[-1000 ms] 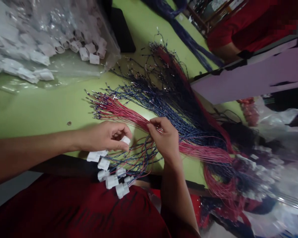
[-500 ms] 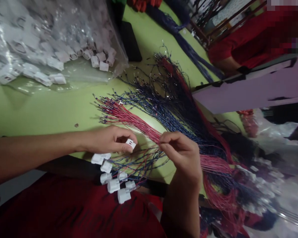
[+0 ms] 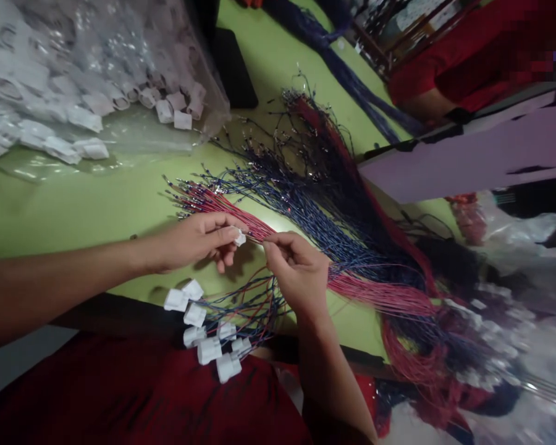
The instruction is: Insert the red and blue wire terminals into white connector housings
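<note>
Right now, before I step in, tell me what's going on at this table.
A person's left hand pinches a white connector while the right hand holds a thin wire up to it; whether the wire's end is inside is too small to tell. Red wires lie just beyond the hands. Nearer the person sit several white housings with wires attached.

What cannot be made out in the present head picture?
Head view:
Small white plastic connector: rear covered by the left hand.
Thin item pinched by the right hand: too small, partly hidden by that hand.
Clear plastic bag: cut off at left and top edges.
Dark lettering on dark red cloth shirt: too blurred to read.
</note>
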Available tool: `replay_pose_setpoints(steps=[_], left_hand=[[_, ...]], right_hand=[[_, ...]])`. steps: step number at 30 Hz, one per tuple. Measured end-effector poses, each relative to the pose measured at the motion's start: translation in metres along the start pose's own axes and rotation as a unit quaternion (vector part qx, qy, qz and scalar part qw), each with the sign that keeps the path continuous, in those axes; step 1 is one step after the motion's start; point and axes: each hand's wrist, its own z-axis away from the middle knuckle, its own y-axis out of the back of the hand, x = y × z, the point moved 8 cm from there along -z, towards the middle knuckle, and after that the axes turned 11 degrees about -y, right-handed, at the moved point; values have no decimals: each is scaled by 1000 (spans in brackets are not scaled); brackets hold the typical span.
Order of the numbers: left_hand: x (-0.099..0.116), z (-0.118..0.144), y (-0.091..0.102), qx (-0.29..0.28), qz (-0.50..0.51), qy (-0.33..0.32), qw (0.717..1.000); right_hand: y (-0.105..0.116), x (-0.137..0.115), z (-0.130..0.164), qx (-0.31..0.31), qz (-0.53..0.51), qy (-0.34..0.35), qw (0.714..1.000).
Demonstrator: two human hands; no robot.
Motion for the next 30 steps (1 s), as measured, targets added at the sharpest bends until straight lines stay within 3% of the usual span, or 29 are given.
replay_pose_setpoints(steps=[11,24,30], left_hand=[[-12,1,8,15,39,38,998],[-12,-2,6,20,91,47,994],[-11,-2,6,34,77,52,995]], right_hand=[[-1,-13,10,12,40,61,997],[-6,-19,14,48,55,127,989],[-11,-24,16,23,84,156,984]])
